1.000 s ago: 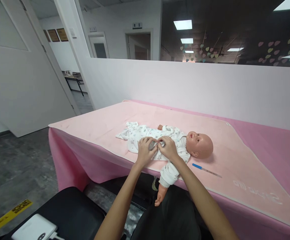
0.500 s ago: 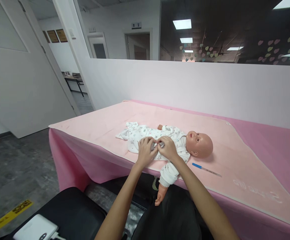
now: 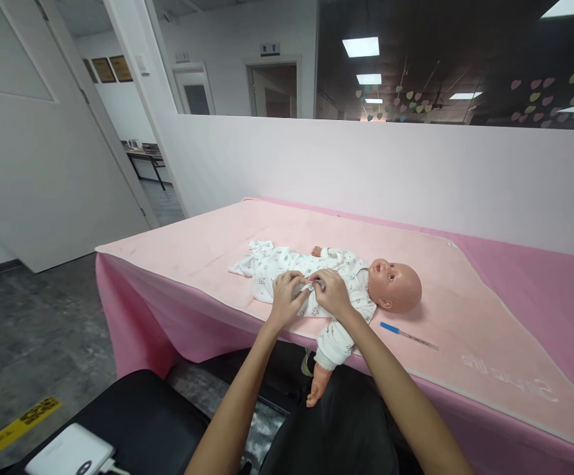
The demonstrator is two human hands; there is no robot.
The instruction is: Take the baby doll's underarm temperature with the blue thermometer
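A baby doll (image 3: 400,287) lies on its back on a peach blanket (image 3: 192,247), its head to the right. It wears a white printed romper (image 3: 272,262). My left hand (image 3: 288,291) pinches the romper's cloth at the waist, fingers curled. Close beside it, my right hand (image 3: 330,290) pinches the same fold, the fingertips nearly meeting. Whether a snap or button sits between them is too small to tell. One doll arm (image 3: 319,382) hangs over the table's front edge toward my lap.
A blue-capped pen (image 3: 408,335) lies right of the doll, below its head. The table wears a pink cloth (image 3: 133,316). At lower left, a white power bank (image 3: 72,452) with a cable rests on a black seat (image 3: 153,415). A white wall (image 3: 366,165) stands behind.
Both hands stay at the doll's waist. The fingers have shifted slightly on the pinched cloth, and the left thumb sits a little differently. The doll and pen have not moved.
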